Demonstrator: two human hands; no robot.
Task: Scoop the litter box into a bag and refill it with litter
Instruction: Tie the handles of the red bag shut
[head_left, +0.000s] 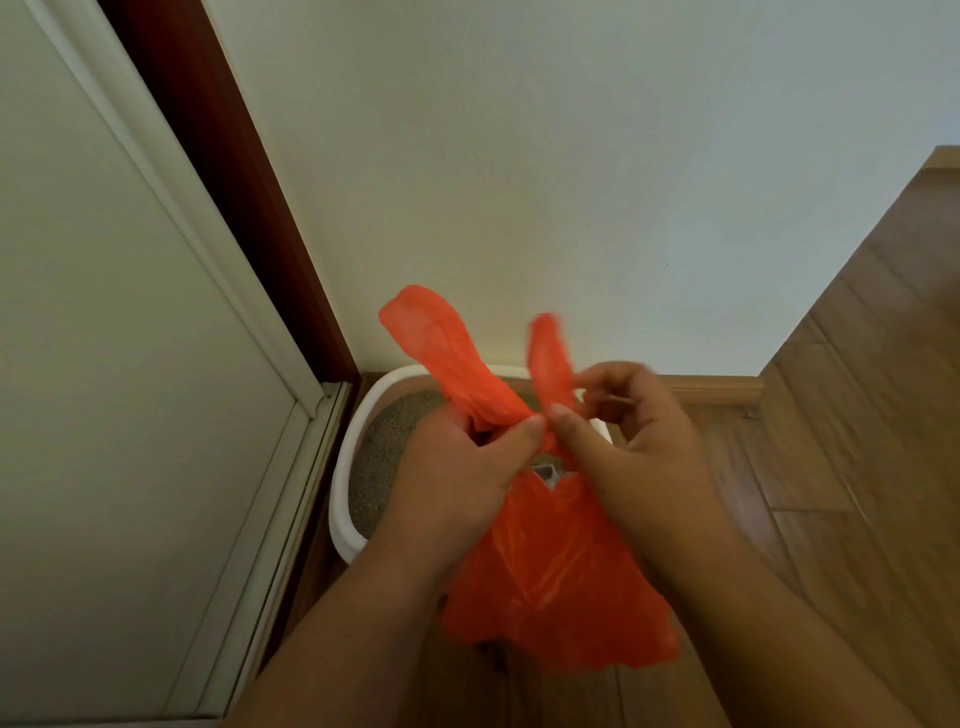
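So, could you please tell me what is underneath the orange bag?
The white litter box with grey-brown litter lies below the orange bag. The bag and both hands (left, right) cover its right side.

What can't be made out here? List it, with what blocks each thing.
- Bag contents: head view, the opaque orange bag hides them.
- Near and right parts of the litter box: covered by both hands and the bag.
- Right hand fingertips and the handle strip in their grip: motion-blurred.
- Left hand palm side: turned away.
- Small grey item at the bag mouth: too little shows to identify.
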